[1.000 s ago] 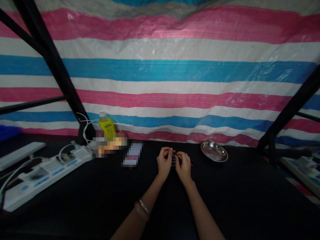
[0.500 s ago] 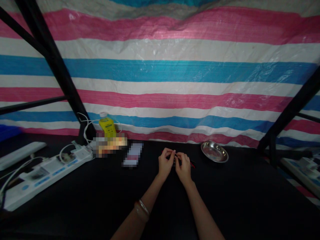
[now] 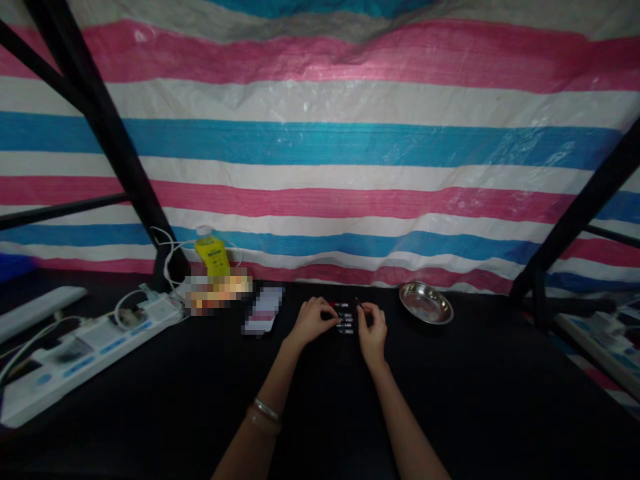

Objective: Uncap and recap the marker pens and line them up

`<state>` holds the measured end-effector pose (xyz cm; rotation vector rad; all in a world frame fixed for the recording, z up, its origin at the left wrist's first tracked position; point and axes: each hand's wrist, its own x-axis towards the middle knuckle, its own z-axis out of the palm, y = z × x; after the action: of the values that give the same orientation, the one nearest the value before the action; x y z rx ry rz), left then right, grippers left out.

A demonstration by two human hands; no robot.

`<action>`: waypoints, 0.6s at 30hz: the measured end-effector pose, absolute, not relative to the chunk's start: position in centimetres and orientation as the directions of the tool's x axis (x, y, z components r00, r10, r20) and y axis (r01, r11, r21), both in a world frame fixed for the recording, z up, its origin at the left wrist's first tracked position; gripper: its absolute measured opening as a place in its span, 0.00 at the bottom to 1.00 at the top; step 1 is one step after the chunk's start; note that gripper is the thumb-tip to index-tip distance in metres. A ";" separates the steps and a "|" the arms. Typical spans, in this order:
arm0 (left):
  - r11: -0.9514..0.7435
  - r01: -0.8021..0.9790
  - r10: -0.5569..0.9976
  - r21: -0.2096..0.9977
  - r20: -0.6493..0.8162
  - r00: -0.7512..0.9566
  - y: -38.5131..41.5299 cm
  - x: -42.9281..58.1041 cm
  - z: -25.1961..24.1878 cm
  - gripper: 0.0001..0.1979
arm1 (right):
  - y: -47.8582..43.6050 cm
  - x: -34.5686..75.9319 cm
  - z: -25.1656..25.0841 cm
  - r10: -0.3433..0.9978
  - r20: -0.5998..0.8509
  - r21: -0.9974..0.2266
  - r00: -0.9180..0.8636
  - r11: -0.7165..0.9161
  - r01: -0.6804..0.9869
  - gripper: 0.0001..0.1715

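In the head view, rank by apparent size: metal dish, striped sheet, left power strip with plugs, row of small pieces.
1. Striped sheet
2. Power strip
3. Metal dish
4. Row of small pieces

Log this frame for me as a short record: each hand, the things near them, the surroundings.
left hand: fingertips at the left end of a row of small dark pieces; whether it grips one cannot be told; hand at
right hand: right of the row, a small dark item at its fingertips
right of hands: shiny metal dish
left of hands: phone, screen blurred
farther left: yellow bottle, white power strip
surface: black table
backdrop: striped sheet
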<state>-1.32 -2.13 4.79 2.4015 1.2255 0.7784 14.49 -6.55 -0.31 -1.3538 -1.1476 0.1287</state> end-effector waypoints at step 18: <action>-0.576 0.473 0.808 0.667 0.374 0.456 -1.4 -1.3 3.7 0.04 | -6.3 15.0 -0.4 0.632 0.481 -0.873 0.608 0.282 0.398 0.16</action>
<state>-1.34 -1.35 3.69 2.2349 1.0694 0.9424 14.95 -6.35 -0.36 -1.3347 -0.9779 0.1961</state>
